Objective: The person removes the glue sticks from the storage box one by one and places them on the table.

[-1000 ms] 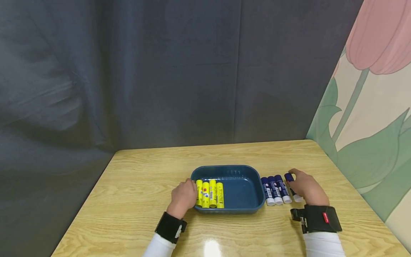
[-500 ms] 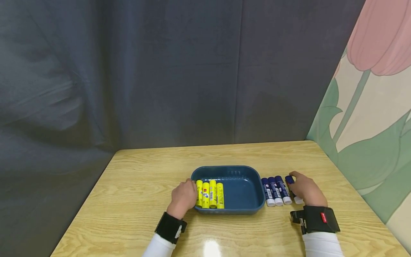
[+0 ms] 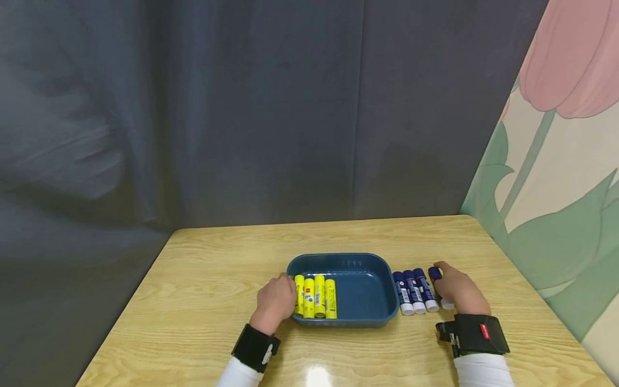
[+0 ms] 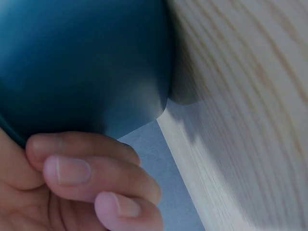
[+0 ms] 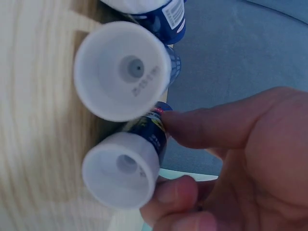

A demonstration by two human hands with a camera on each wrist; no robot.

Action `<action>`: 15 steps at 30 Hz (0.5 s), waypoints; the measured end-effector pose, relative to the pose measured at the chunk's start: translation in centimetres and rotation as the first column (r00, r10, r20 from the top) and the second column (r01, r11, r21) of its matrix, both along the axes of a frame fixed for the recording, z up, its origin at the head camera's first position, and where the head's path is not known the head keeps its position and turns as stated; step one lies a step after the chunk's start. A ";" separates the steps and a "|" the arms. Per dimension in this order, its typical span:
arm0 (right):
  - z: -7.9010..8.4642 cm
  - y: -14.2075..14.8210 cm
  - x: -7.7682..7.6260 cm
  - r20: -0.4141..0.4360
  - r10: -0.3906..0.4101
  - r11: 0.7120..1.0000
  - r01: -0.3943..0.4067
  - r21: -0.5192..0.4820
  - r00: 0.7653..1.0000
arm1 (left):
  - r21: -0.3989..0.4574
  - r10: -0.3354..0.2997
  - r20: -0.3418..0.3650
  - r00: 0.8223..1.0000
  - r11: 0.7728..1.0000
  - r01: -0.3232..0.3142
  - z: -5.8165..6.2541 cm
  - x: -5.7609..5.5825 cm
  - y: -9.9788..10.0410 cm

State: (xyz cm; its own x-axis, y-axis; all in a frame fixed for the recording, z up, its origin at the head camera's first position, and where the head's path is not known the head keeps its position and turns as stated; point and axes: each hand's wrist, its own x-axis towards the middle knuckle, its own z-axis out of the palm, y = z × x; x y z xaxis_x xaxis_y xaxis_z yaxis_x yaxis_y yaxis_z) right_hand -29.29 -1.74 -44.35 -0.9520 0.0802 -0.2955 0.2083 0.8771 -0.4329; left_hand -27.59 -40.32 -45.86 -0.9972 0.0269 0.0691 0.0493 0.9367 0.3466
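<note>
At the left end of a dark blue oblong dish (image 3: 365, 298), my left hand (image 3: 275, 298) grips the rim. The left wrist view shows its fingers (image 4: 96, 175) curled against the dish's outer wall (image 4: 86, 72). Several yellow glue sticks (image 3: 319, 296) lie side by side in the dish's left half. To the right of the dish, my right hand (image 3: 459, 290) holds a navy glue stick (image 5: 127, 163) with a white base, thumb on its barrel, fingers on the far side. It lies at a slight slant beside a row of similar navy glue sticks (image 3: 413, 292).
Everything stands on a light wooden table (image 3: 232, 252). A dark curtain (image 3: 271, 134) hangs behind its back edge. On the right is a wall painted with a pink tulip (image 3: 563, 59) and green leaves.
My right hand has edged slightly left with the navy glue stick, narrowing the gap to the row. The left hand keeps its place on the dish. The head view has tilted slightly.
</note>
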 end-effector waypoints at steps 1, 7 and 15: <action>0.0 -0.1 0.0 0.006 -0.001 1.000 0.001 -0.005 1.000 | -0.001 -0.002 -0.003 1.000 1.000 0.002 0.0 0.0 0.0; 0.3 -0.2 -0.1 0.014 -0.001 1.000 0.001 -0.018 1.000 | -0.013 -0.003 0.000 1.000 1.000 0.003 0.1 -0.2 0.0; 0.2 -0.6 -0.2 0.021 0.003 1.000 -0.003 -0.018 1.000 | -0.012 0.001 0.021 1.000 1.000 -0.001 0.1 0.1 0.0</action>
State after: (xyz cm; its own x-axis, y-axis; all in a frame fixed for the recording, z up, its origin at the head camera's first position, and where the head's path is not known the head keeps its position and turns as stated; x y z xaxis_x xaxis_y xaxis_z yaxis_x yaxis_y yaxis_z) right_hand -29.51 -2.37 -44.14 -0.9457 0.0717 -0.3172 0.2150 0.8697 -0.4443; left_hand -27.50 -40.36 -45.81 -0.9985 0.0268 0.0478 0.0414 0.9407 0.3368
